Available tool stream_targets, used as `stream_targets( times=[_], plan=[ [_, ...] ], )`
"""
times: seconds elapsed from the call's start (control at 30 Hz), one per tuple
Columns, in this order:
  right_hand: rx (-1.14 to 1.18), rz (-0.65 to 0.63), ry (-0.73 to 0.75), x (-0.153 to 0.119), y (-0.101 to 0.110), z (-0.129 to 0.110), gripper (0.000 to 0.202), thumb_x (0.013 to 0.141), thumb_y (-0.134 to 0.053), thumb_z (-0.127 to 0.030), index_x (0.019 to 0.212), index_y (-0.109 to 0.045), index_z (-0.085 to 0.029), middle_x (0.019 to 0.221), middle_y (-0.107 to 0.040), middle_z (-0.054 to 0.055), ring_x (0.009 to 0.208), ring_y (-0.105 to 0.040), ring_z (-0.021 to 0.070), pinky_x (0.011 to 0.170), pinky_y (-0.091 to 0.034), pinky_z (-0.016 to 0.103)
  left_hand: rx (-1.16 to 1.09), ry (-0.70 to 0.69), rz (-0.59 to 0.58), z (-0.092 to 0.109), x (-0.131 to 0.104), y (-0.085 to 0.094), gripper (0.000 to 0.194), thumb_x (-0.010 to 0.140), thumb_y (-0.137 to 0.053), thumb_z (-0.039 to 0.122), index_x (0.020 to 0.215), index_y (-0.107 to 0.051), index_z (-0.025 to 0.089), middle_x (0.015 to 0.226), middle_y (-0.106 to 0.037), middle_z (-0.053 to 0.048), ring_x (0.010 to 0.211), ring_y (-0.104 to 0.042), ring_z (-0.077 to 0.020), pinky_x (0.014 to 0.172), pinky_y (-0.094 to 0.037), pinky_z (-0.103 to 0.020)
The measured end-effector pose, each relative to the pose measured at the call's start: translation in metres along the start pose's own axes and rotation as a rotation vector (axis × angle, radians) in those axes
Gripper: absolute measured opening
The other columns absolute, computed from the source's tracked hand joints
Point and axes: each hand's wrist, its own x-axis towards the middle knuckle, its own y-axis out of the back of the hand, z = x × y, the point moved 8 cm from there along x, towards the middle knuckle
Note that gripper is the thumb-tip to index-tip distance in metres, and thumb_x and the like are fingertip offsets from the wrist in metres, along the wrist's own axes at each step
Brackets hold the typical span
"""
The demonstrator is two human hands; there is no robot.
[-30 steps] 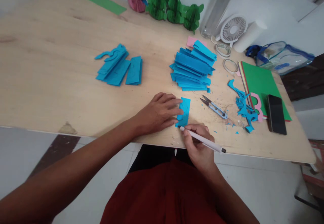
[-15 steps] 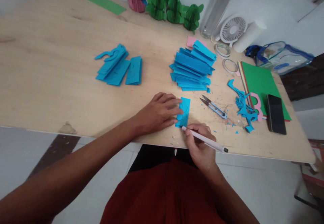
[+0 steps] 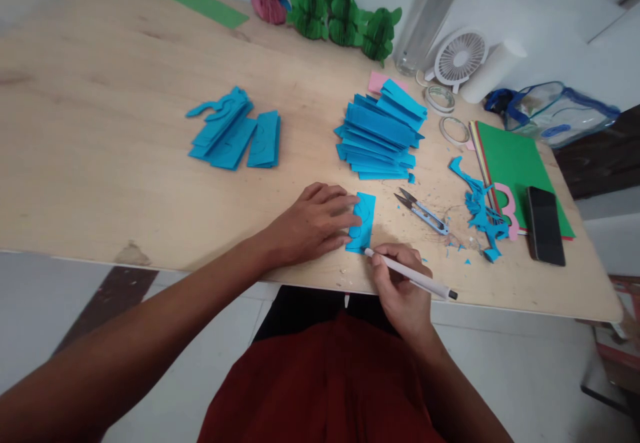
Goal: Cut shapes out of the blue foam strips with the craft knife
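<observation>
A small blue paper strip (image 3: 367, 219) with a curved outline drawn on it lies near the table's front edge. My left hand (image 3: 320, 223) rests flat with fingers spread, its fingertips on the strip's left side. In my right hand (image 3: 403, 289) is a white pen (image 3: 417, 276), held in a writing grip with its tip at the strip's lower right edge. Thread snips (image 3: 423, 212) lie just right of the strip. Beyond it sits a thick pile of folded blue paper strips (image 3: 380, 133); more blue strips (image 3: 233, 139), some with drawn curves, lie to the left.
On the right are blue scraps (image 3: 483, 213), a pink cutout (image 3: 506, 209), a phone (image 3: 546, 226) and green paper (image 3: 515, 163). Tape rolls (image 3: 454, 131), a small fan (image 3: 461, 59), a tall bottle (image 3: 425, 23) and green paper ornaments (image 3: 345, 19) line the back.
My right hand and the pen have shifted slightly right along the strip's lower end. My left hand stays in place on the strip.
</observation>
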Motion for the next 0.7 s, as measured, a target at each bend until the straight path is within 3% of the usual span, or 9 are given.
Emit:
stream_targets(
  times=[0.7],
  plan=[
    [0.038,0.035,-0.081,0.004,0.009,0.015,0.013,0.091,-0.058,-0.031,0.086,-0.066,-0.023,0.08,-0.072,0.003,0.075,-0.066,0.0198,0.076,-0.05,0.038,-0.007,0.001,0.002,0.001,0.001,0.002,0.022,0.094,-0.054,0.031,0.112,-0.065,0.026,0.138,-0.059,-0.006,0.127,-0.046,-0.0301,0.107,-0.032,-0.049]
  ],
)
